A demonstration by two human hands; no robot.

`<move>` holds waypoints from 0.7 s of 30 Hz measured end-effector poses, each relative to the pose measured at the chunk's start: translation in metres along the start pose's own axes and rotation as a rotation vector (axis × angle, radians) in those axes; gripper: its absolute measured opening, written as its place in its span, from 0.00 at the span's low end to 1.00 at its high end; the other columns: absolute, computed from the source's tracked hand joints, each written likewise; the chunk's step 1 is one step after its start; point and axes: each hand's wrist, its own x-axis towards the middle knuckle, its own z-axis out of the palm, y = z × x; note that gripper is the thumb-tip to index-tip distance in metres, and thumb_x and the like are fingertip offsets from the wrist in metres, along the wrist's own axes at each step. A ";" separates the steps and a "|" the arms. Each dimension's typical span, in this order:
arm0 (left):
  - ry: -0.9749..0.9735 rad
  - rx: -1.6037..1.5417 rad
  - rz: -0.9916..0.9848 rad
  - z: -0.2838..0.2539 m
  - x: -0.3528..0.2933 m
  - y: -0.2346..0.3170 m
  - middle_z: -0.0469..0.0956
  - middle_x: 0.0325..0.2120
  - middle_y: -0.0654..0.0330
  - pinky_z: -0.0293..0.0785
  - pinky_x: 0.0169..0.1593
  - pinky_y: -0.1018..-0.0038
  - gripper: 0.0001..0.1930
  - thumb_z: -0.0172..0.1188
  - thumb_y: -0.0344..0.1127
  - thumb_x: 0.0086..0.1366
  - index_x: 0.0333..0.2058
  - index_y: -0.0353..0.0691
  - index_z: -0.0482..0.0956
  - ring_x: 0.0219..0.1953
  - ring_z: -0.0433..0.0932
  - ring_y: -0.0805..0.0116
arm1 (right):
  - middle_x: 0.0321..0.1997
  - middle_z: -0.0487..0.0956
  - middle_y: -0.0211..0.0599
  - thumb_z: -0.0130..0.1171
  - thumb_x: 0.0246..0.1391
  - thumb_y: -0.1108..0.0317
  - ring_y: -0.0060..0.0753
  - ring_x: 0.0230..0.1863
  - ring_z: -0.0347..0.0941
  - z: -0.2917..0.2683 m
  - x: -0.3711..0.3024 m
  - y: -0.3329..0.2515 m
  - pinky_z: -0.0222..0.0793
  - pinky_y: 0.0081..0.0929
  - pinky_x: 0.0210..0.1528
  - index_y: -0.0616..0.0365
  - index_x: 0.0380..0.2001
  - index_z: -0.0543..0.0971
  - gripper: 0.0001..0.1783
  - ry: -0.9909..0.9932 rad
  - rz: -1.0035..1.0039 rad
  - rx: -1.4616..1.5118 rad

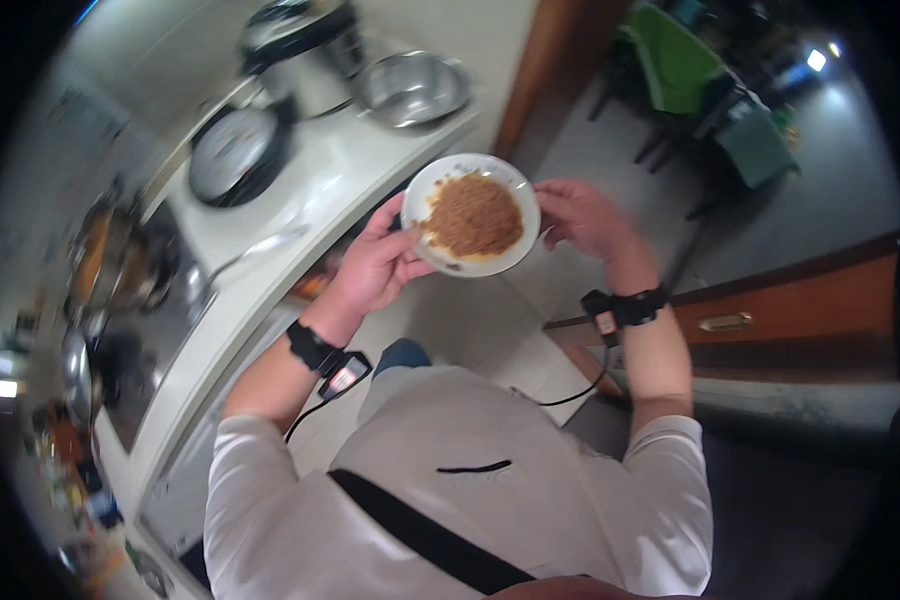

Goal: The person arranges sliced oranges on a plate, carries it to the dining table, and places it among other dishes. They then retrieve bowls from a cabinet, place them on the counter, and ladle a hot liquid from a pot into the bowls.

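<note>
In front of my body a white plate (515,178) is held up over the floor. A heap of brown, crumbly food (475,215), like cooked minced meat, covers its middle, with yellowish liquid around it. My left hand (378,262) grips the plate's left rim, thumb on top and fingers beneath. At the opposite rim my right hand (580,215) pinches the edge, its fingers bent and partly blurred.
A white counter (330,175) runs along my left. On it stand a steel bowl (415,88), an electric cooker (305,60), a lidded pan (233,150) and a ladle (255,250). A pot (120,255) is farther left. At right is a wooden door (770,310); chairs (670,65) stand beyond.
</note>
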 end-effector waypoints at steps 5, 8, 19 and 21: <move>-0.062 0.020 -0.145 0.048 0.180 -0.039 0.70 0.51 0.51 0.79 0.49 0.63 0.27 0.44 0.25 0.67 0.63 0.43 0.51 0.47 0.78 0.57 | 0.28 0.79 0.33 0.53 0.57 0.67 0.25 0.26 0.76 -0.168 0.027 0.011 0.74 0.24 0.29 0.63 0.40 0.76 0.12 0.190 -0.028 0.132; -0.127 0.029 -0.192 0.071 0.289 -0.059 0.71 0.51 0.53 0.78 0.49 0.63 0.27 0.46 0.26 0.67 0.63 0.44 0.52 0.47 0.78 0.58 | 0.25 0.78 0.33 0.53 0.54 0.70 0.24 0.22 0.75 -0.262 0.047 0.008 0.74 0.23 0.26 0.65 0.38 0.76 0.11 0.321 -0.076 0.171; -0.254 0.209 -0.322 0.181 0.638 -0.095 0.73 0.45 0.56 0.79 0.41 0.68 0.30 0.49 0.40 0.69 0.66 0.48 0.48 0.37 0.77 0.65 | 0.19 0.76 0.34 0.57 0.47 0.75 0.23 0.13 0.70 -0.548 0.100 -0.071 0.73 0.20 0.17 0.69 0.32 0.76 0.09 0.673 -0.179 0.285; -0.237 0.179 -0.310 0.197 0.681 -0.109 0.71 0.48 0.55 0.79 0.40 0.69 0.29 0.46 0.44 0.70 0.66 0.48 0.48 0.40 0.76 0.65 | 0.20 0.76 0.35 0.57 0.47 0.75 0.23 0.14 0.71 -0.595 0.109 -0.078 0.73 0.21 0.17 0.69 0.32 0.76 0.09 0.681 -0.197 0.322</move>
